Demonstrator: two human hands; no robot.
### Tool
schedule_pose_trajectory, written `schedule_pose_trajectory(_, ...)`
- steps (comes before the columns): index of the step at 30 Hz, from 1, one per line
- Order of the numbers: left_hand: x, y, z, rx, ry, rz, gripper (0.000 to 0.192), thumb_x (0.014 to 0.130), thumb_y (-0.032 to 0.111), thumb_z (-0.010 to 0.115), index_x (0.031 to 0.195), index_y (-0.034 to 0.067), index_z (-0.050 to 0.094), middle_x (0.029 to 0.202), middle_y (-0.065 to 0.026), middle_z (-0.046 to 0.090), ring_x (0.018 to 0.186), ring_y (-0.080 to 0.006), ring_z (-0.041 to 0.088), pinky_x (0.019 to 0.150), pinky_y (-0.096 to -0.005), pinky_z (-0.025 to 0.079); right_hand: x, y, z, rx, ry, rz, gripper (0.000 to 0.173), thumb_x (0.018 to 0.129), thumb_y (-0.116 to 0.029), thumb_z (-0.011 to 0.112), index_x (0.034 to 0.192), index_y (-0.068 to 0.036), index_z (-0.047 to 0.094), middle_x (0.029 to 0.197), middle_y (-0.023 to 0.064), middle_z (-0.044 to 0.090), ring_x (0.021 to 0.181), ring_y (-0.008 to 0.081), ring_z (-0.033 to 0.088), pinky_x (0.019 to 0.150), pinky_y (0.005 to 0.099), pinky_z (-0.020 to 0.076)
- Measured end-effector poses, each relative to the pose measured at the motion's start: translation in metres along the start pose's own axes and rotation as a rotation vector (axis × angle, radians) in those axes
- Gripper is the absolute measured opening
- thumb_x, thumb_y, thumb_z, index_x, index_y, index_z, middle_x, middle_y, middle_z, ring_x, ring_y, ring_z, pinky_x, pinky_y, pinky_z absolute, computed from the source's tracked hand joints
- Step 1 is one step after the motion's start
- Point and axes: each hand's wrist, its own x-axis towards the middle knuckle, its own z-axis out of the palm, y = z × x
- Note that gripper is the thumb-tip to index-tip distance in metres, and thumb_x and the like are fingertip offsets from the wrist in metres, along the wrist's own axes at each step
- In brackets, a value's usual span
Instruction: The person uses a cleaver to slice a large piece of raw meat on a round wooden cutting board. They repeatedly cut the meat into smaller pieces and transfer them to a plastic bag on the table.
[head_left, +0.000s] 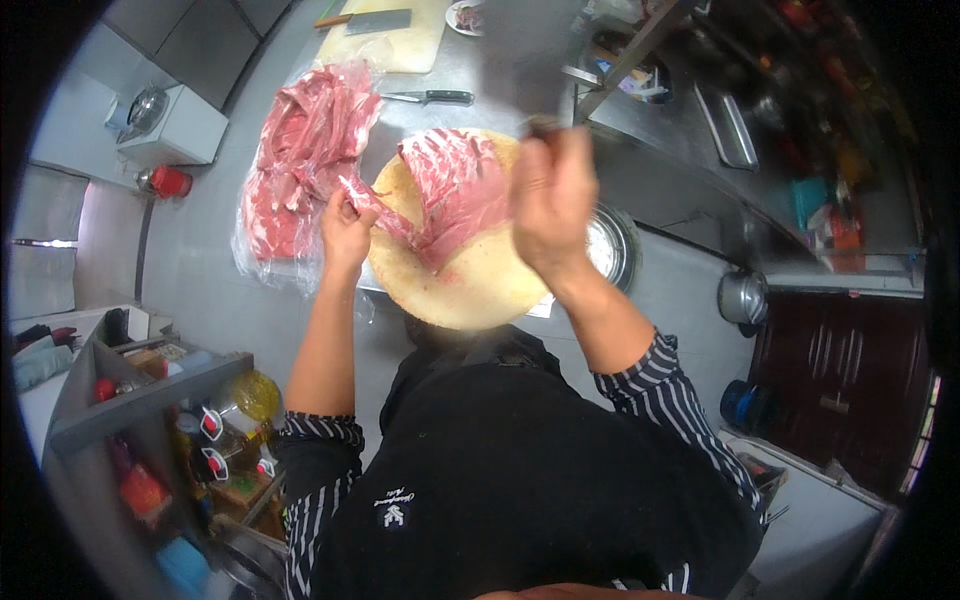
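A slab of raw rib meat (465, 180) lies on a round chopping block (480, 292). My left hand (349, 229) pinches the end of a strip of this meat at the block's left edge. Above the block's right side, my right hand (555, 195) is closed around the handle of a cleaver (525, 60), whose raised blade is blurred by motion. More raw ribs (307, 157) lie in a heap on clear plastic wrap (296, 274), left of the block.
Behind the block, a knife with a black handle (448, 97) lies on the steel table (450, 67). Farther back are a cutting board (420, 52) with a second cleaver (379, 21) and a plate (454, 19) of food. A metal basin (624, 247) stands right of the block.
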Motion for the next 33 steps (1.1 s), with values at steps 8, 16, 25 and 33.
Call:
schedule_pose_trajectory(8, -0.022, -0.006, 0.005, 0.116, -0.037, 0.151, 0.056, 0.097, -0.015, 0.075, 0.15, -0.006, 0.059, 0.137, -0.0135, 0.076, 0.126, -0.0191, 0.074, 0.108, -0.0355, 0.059, -0.124, 0.107, 0.067, -0.597, -0.847, 0.566, 0.047, 0.115, -0.034, 0.065, 0.146, 0.0, 0.058, 0.111, 0.036, 0.08, 0.101, 0.0626, 0.075, 0.091, 0.0666, 0.0589)
schedule_pose_trajectory(16, -0.072, -0.004, -0.045, -0.022, 0.031, 0.045, 0.06, 0.1, -0.018, 0.071, 0.156, -0.005, 0.056, 0.147, -0.0157, 0.073, 0.133, -0.0237, 0.073, 0.116, -0.04, 0.06, -0.104, 0.117, 0.048, -0.473, -0.833, 0.525, 0.057, 0.118, -0.037, 0.06, 0.16, 0.001, 0.054, 0.118, 0.0401, 0.077, 0.114, 0.0591, 0.074, 0.098, 0.064, 0.0586)
schedule_pose_trajectory(25, -0.077, -0.013, -0.054, -0.018, 0.032, 0.045, 0.055, 0.102, -0.016, 0.073, 0.154, -0.004, 0.057, 0.148, -0.014, 0.073, 0.131, -0.0203, 0.072, 0.112, -0.0361, 0.058, -0.076, 0.035, 0.026, 0.001, -0.136, 0.056, 0.044, 0.118, -0.021, 0.062, 0.153, 0.004, 0.053, 0.102, 0.0294, 0.079, 0.088, 0.0521, 0.078, 0.077, 0.0552, 0.0597)
schedule_pose_trajectory(33, -0.077, 0.016, -0.055, -0.012, 0.063, -0.014, 0.054, 0.101, -0.017, 0.074, 0.151, -0.005, 0.058, 0.145, -0.0139, 0.073, 0.129, -0.0211, 0.073, 0.112, -0.0366, 0.059, -0.147, 0.108, 0.038, -0.596, -0.854, 0.483, 0.048, 0.117, -0.04, 0.064, 0.136, 0.003, 0.057, 0.106, 0.0336, 0.081, 0.099, 0.0567, 0.078, 0.088, 0.0657, 0.0605)
